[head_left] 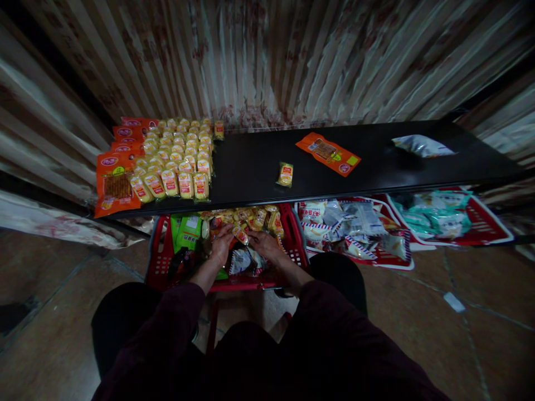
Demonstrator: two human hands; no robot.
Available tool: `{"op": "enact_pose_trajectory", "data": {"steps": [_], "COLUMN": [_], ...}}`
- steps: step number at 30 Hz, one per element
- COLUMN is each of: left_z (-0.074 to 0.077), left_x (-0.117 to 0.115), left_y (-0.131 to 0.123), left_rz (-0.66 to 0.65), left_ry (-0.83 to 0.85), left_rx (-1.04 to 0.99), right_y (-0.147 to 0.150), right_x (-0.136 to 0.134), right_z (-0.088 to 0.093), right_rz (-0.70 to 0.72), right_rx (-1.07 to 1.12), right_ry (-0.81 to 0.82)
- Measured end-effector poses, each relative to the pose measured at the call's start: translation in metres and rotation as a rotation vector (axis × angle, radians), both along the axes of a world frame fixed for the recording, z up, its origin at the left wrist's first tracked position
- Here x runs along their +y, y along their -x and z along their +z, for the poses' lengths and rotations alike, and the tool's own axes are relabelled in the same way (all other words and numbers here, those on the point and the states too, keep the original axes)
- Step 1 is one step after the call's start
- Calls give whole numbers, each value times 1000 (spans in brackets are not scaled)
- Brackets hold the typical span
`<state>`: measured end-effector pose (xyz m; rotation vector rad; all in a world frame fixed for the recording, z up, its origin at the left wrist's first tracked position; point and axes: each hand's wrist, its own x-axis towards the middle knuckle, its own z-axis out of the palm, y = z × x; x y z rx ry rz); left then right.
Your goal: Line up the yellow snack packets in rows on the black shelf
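Both of my hands are inside a red plastic basket (298, 236) below the shelf edge. A small yellow wrapped snack cake (240, 234) is between them. My left hand (223, 243) pinches its left end, and my right hand (266, 245) has its fingers closed at the right end. More wrapped cakes (256, 216) lie behind my hands. At the left of the basket is a green packet (186, 231), and silver-blue packets (241, 262) lie in front of my hands.
On the black shelf (246, 150), rows of wrapped cakes (178, 147) stand beside orange packets (112, 184). Further right lie a single cake (286, 174), an orange packet (328, 154) and a white packet (422, 146). Red baskets (491, 223) of snacks are below; a pleated curtain (259, 61) hangs behind.
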<state>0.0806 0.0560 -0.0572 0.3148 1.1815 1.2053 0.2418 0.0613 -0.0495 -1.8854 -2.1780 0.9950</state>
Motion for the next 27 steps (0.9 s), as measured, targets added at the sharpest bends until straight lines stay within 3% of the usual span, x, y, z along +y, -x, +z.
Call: {"op": "enact_pose_trajectory", "data": {"steps": [6,27], "left_z": [-1,15], "left_x": [-4,-15], "left_y": [-4,-7], "left_rz": [-5,-121], "left_ry": [-1,41], "left_rx": [-60,-14], "right_y": [2,-1], "right_x": [-1,6], "right_z": [5,-12], "right_rz": [-41,-131], "right_rx": [69,246], "right_ry": [26,-10]}}
